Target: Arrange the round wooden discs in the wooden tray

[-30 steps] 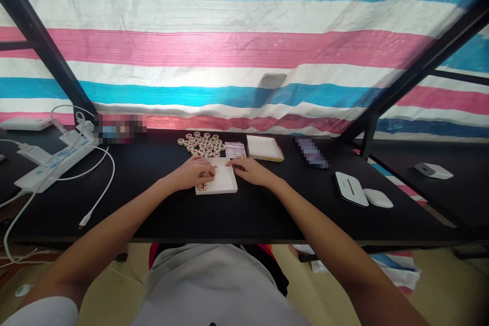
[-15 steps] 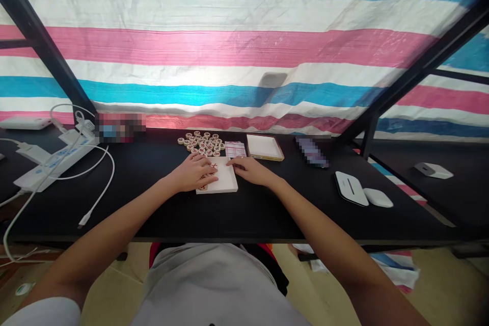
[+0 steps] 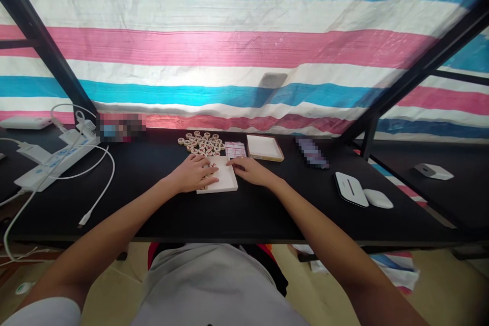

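A shallow white box [image 3: 225,181] lies on the black desk in front of me. Round Chinese chess pieces [image 3: 213,165] with red characters sit along its left side, partly covered. My left hand [image 3: 194,173] lies over that side with fingers spread, the fingertips on or just above the pieces; exact contact is hard to see. At the box's right rim is my right hand [image 3: 252,170], its bent fingers reaching over the edge as if holding it. Beyond the box, several more chess pieces [image 3: 204,144] form a loose group, some stacked or overlapping.
A folded paper board [image 3: 235,150] and the white-lined box lid [image 3: 265,147] lie behind my right hand. Farther right are a blurred phone-like item [image 3: 312,153] and white devices [image 3: 351,188]. A power strip [image 3: 57,163] with white cables occupies the left. Striped sheeting [image 3: 244,51] hangs behind.
My left hand has shifted very slightly over the pieces, and its fingers cover a bit more of the lower ones. The right hand stays in place.
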`<state>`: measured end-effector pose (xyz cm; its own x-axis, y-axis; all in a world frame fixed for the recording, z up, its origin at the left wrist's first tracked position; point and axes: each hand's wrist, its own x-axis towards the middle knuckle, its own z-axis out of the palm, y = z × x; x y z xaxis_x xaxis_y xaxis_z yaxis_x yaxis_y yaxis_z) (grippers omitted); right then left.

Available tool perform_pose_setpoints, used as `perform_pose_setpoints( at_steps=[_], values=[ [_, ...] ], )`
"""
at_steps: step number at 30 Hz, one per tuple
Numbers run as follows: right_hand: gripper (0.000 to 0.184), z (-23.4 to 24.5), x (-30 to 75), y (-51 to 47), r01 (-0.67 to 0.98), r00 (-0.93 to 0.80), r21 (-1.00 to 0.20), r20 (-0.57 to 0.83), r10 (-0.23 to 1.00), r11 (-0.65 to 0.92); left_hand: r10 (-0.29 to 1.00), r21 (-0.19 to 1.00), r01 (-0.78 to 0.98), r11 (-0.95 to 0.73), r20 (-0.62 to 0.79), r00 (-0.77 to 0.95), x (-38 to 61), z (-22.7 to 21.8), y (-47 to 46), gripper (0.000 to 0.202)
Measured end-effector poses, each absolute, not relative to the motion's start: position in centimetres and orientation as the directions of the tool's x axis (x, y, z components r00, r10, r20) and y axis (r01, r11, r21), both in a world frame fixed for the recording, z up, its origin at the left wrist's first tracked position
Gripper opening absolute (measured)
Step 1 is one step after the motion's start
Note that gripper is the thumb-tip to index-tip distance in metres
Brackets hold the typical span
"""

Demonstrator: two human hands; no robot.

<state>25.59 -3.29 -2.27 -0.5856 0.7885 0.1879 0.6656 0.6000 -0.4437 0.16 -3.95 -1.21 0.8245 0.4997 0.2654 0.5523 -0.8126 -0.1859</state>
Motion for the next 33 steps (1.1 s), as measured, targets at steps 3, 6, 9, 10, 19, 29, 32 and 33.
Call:
perform_pose_setpoints(
  at_steps=[3, 6, 9, 10, 19, 29, 32, 33],
  values=[
    [0.03, -2.19, 25.56, -3.34, 0.667, -0.584, -0.444, 0.186, 0.79, 0.598, 0.505, -0.196, 0.564, -0.802, 0.282, 0.816, 0.13, -0.88, -4.22, 0.044],
    [0.031, -2.09, 25.51, -3.39, 0.668, -0.583, -0.448, 0.181, 0.792, 0.594, 0.537, -0.185, 0.604, -0.775, 0.309, 0.785, 0.12, -0.75, -4.38, 0.043],
    [0.031, -2.07, 25.52, -3.38, 0.67, -0.581, -0.447, 0.181, 0.793, 0.593, 0.561, -0.145, 0.626, -0.766, 0.323, 0.762, 0.06, -0.87, -4.29, 0.043],
    [0.031, -2.08, 25.54, -3.37, 0.672, -0.581, -0.443, 0.18, 0.794, 0.593, 0.562, -0.135, 0.622, -0.771, 0.315, 0.765, 0.01, -0.94, -4.21, 0.043],
    [0.03, -2.01, 25.56, -3.44, 0.666, -0.584, -0.455, 0.174, 0.793, 0.591, 0.555, -0.138, 0.6, -0.788, 0.263, 0.789, -0.59, -1.2, -3.74, 0.045],
    [0.03, -2.23, 25.66, -3.28, 0.665, -0.587, -0.444, 0.187, 0.788, 0.6, 0.513, -0.139, 0.559, -0.818, 0.263, 0.817, -0.69, -0.96, -3.95, 0.045],
    [0.03, -2.31, 25.67, -3.26, 0.661, -0.586, -0.449, 0.191, 0.787, 0.601, 0.437, -0.104, 0.469, -0.877, 0.232, 0.869, -0.53, -0.51, -4.39, 0.041],
    [0.03, -2.35, 25.67, -3.26, 0.659, -0.586, -0.451, 0.194, 0.787, 0.602, 0.419, -0.086, 0.445, -0.892, 0.217, 0.882, -0.49, -0.44, -4.49, 0.04]
  ],
)
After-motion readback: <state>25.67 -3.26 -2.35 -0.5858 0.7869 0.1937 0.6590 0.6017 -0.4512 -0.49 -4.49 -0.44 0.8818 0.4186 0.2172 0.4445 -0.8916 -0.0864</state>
